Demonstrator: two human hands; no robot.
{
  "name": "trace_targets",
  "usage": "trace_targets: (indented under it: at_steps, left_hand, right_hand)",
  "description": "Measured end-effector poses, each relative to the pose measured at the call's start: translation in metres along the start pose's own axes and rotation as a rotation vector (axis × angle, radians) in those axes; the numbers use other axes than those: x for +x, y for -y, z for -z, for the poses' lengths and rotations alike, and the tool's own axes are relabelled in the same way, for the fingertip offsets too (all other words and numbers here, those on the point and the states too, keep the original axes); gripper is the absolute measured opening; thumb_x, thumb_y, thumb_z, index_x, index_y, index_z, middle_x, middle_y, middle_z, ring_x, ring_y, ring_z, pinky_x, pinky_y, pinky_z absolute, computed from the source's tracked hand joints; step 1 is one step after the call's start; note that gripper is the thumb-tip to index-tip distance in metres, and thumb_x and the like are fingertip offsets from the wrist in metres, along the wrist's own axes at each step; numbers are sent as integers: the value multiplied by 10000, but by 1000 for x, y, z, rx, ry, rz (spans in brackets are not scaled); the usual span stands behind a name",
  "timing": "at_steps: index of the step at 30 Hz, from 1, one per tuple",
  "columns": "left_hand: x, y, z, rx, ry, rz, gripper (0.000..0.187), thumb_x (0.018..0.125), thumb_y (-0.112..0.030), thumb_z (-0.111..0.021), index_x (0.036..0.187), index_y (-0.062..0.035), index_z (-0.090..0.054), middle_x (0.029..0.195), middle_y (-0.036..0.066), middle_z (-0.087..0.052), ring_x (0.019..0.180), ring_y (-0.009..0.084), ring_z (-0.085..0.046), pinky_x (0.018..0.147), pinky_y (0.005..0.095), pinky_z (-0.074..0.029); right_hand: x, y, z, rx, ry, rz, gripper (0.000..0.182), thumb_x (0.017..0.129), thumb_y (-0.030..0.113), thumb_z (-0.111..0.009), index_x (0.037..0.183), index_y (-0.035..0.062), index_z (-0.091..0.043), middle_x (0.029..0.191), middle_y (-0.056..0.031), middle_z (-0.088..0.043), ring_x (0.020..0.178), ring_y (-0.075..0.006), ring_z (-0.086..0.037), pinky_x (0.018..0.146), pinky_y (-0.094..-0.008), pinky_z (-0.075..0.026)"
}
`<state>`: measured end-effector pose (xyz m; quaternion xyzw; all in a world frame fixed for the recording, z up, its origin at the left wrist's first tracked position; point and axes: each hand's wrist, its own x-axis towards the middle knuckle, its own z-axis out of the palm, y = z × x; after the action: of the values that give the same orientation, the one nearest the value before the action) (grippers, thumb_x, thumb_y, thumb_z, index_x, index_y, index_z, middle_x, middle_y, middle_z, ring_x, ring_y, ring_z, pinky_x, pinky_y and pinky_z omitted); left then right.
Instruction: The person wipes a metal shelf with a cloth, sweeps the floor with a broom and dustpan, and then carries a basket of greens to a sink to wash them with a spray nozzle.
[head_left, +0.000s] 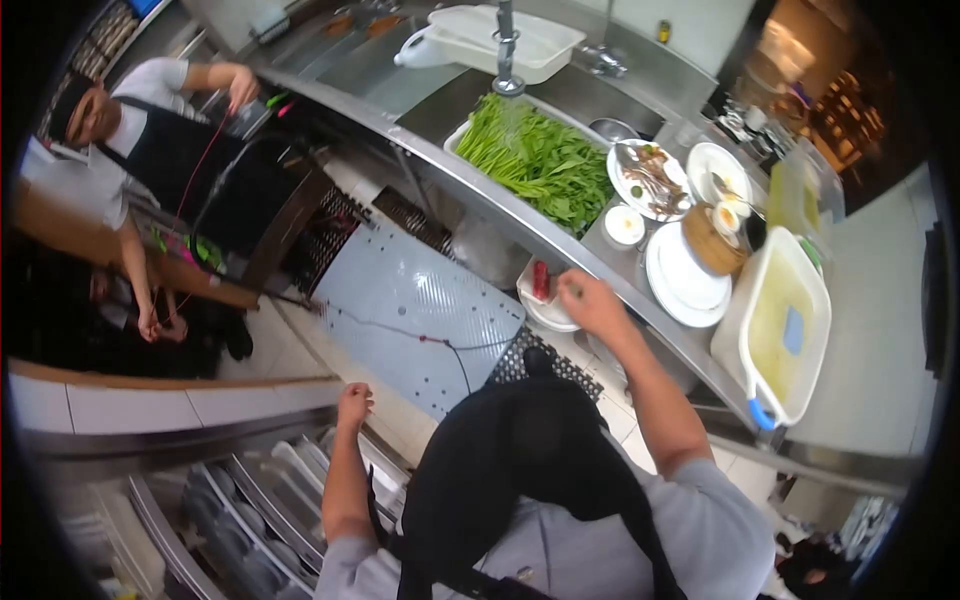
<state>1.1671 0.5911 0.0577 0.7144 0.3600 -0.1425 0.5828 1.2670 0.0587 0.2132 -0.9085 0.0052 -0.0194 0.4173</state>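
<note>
My right hand [592,303] is held by the front edge of the steel sink counter, its fingers curled together; what is between them, if anything, is too small to tell. Just left of it, below the counter, a white dish [548,312] has a red item [541,281] in or on it. My left hand [355,404] hangs apart on the other side, above the aisle, with loosely curled fingers and no object seen in it. Leafy greens [540,160] fill a tray in the sink, under a hanging spray nozzle [509,82].
Right of the greens stand a plate with food scraps [650,185], stacked white plates [688,280], a bamboo steamer [712,240] and a white tub of liquid [775,330]. A grey mat [410,300] covers the floor. Other people [160,150] stand at the left.
</note>
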Motion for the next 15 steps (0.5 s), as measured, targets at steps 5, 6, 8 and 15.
trace_targets:
  at_steps: [5, 6, 8, 15]
  left_hand:
    - [-18, 48, -79, 646, 303, 112, 184, 894, -134, -490, 962, -37, -631, 773, 95, -632, 636, 194, -592, 532, 327, -467]
    - [-24, 48, -97, 674, 349, 135, 189, 892, -137, -496, 960, -30, -636, 773, 100, -637, 647, 198, -598, 551, 331, -473]
    - [-36, 31, -133, 679, 410, 138, 199, 888, -143, -507, 955, -17, -646, 773, 110, -648, 669, 204, -611, 589, 337, -484]
    - [-5, -89, -220, 638, 205, -467, 213, 892, -172, -558, 975, 1, -648, 855, 175, -673, 812, 293, -643, 774, 367, -502]
  right_hand:
    - [48, 16, 62, 74, 174, -125, 183, 871, 218, -594, 969, 72, -642, 927, -183, -683, 869, -327, -661, 803, -370, -494]
    - [56, 16, 71, 105, 277, -140, 199, 872, 225, -596, 974, 60, -640, 940, -182, -682, 867, -322, -662, 805, -364, -494]
    - [102, -10, 67, 163, 112, 93, 251, 869, 245, -611, 1022, 52, -657, 1004, -163, -683, 920, -262, -655, 818, -364, -494]
    - [325, 110, 134, 156, -459, 457, 701, 770, 388, -751, 1320, 43, -486, 1181, -184, -601, 1029, -251, -611, 866, -349, -497]
